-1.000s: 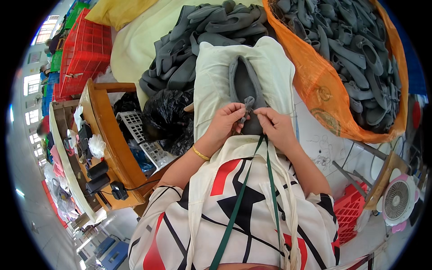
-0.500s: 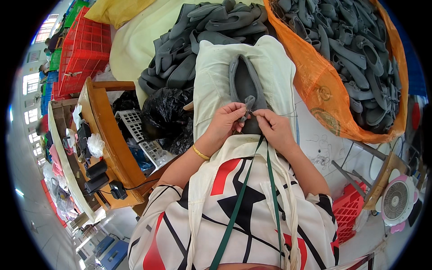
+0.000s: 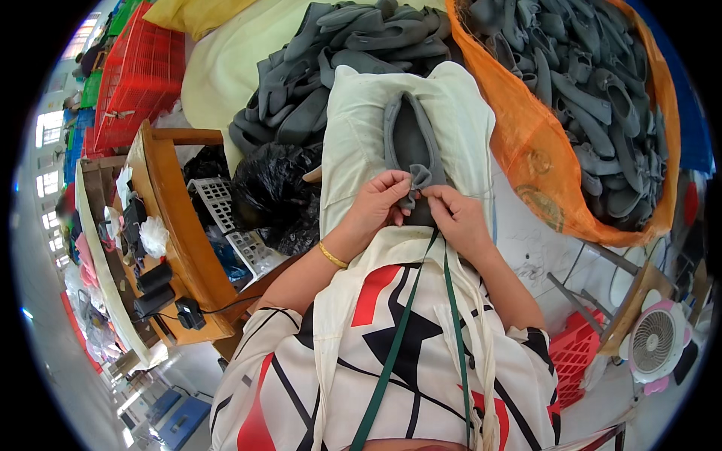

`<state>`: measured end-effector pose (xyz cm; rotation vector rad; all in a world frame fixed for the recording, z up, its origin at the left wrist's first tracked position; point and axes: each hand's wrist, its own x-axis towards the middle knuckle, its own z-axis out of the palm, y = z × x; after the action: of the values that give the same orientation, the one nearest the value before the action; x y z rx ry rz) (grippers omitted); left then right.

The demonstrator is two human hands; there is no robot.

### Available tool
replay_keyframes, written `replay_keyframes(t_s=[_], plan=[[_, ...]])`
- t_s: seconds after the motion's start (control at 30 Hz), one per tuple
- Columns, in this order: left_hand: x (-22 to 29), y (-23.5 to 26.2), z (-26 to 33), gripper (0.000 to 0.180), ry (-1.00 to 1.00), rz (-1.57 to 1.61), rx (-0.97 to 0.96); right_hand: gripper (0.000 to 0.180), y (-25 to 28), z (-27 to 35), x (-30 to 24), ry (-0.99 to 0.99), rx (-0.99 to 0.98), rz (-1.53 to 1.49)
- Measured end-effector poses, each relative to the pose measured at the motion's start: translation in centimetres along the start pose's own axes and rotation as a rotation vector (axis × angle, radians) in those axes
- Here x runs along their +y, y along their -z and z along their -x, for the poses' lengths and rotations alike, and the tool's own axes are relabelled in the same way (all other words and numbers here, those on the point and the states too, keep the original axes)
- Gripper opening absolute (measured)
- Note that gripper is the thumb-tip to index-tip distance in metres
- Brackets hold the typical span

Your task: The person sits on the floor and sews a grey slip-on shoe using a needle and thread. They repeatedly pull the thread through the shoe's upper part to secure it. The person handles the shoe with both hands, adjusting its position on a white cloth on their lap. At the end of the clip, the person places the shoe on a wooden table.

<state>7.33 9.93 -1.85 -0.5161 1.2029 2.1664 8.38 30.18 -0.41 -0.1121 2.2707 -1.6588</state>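
Grey shoe [image 3: 411,143] lies lengthwise on a white cushion [image 3: 464,113] in front of a seated person, its opening facing up and its far end pointing away from the body. A small grey bow [image 3: 420,177] sits over the shoe's near part, pinched between the thumb and forefinger of the left hand [image 3: 382,197], the other fingers curled beneath. Just beside it, the right hand [image 3: 457,214] presses thumb and forefinger together at the bow's right edge; whatever is between those fingertips is too small to tell. A gold bracelet [image 3: 332,255] circles the left wrist, and green straps [image 3: 398,334] run down the person's patterned top [image 3: 376,376]. Beyond the cushion, a heap of grey shoes [image 3: 361,60] rests on pale yellow cloth [image 3: 218,83], while on the far right an orange sack [image 3: 519,161] holds many more. To the left are a black plastic bag [image 3: 274,188], a white plastic basket [image 3: 241,233] and a wooden table [image 3: 180,248], with a red crate [image 3: 143,83] farther off. A pink and white fan [image 3: 654,342] stands to the right, near a red basket [image 3: 575,353].
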Motion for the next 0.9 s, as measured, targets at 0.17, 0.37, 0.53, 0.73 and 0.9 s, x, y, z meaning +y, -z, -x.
replay_keyframes(t_s=[0.17,0.37,0.53,0.73,0.9], plan=[[-0.6,0.4,-0.3,0.019,-0.046,-0.124,0.0,0.018,0.2,-0.2,0.1,-0.171,-0.094,-0.149],[0.3,-0.5,0.3,0.021,-0.016,-0.177,0.03,0.016,-0.1,-0.6,1.1,-0.235,-0.138,-0.287],[0.3,-0.3,0.0,0.019,0.016,-0.16,0.036,0.015,-0.3,-0.9,0.3,-0.314,-0.144,-0.317],[-0.2,-0.4,-0.1,0.018,-0.012,-0.104,0.04,0.014,-0.3,-1.5,-0.4,-0.346,-0.18,-0.3],[-1.3,0.0,-0.6,0.018,-0.047,0.013,0.038,0.023,-0.2,-1.8,-0.2,-0.154,-0.198,-0.112]])
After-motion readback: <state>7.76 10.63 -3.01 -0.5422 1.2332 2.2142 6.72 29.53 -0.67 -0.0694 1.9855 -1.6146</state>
